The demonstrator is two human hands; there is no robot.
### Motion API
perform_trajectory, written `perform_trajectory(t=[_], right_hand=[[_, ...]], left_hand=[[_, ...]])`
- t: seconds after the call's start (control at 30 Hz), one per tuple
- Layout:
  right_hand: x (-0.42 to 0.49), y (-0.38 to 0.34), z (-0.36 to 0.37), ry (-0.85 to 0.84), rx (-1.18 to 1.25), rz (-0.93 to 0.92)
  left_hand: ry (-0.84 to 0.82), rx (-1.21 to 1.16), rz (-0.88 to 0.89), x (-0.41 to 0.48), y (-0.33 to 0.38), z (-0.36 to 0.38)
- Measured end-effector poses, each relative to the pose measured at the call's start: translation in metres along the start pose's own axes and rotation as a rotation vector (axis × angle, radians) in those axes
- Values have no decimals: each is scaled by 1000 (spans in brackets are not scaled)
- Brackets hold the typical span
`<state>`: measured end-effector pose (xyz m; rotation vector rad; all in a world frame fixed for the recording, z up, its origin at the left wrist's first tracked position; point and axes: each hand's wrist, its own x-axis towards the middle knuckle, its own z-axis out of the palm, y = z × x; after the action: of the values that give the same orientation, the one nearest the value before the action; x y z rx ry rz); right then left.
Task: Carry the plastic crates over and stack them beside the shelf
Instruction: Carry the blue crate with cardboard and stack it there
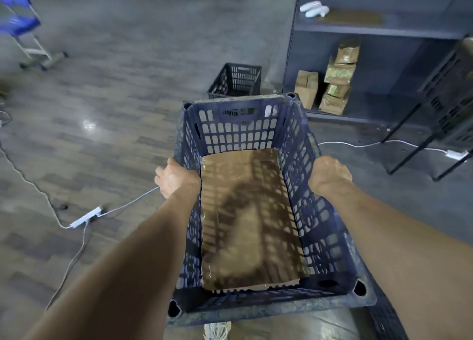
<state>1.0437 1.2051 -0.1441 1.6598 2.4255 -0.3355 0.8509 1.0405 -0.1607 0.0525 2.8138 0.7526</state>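
Left hand [176, 178] and right hand [329, 177] gripping blue crate [238, 129] by its side rims, fingertips hidden, cardboard liner [248, 216] blurred, black crate [235, 81] at twelve o'clock, shelf [371, 30] at one o'clock, cut off.

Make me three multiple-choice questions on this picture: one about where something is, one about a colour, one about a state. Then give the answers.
1. Where is the black crate?
A. on the floor beside the shelf
B. on the top shelf board
C. in the person's hands

2. What colour is the carried crate?
A. red
B. blue
C. white

3. How is the carried crate held?
A. by one hand
B. not at all, it stands on the floor
C. left hand and right hand on its side rims

Answers:
1 A: it stands on the floor by the shelf's left post.
2 B: its lattice walls are blue.
3 C: one hand holds each side rim.
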Motion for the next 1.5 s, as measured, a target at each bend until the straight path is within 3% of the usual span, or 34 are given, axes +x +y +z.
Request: perform_trajectory(t=[0.43,1.5], right_hand=[[101,-140,-35,-18,-14,13],[456,-327,-116,-17,17,86]], left_hand=[[-5,-13,19,167,60,-31],[-95,-23,90,509,319,35]])
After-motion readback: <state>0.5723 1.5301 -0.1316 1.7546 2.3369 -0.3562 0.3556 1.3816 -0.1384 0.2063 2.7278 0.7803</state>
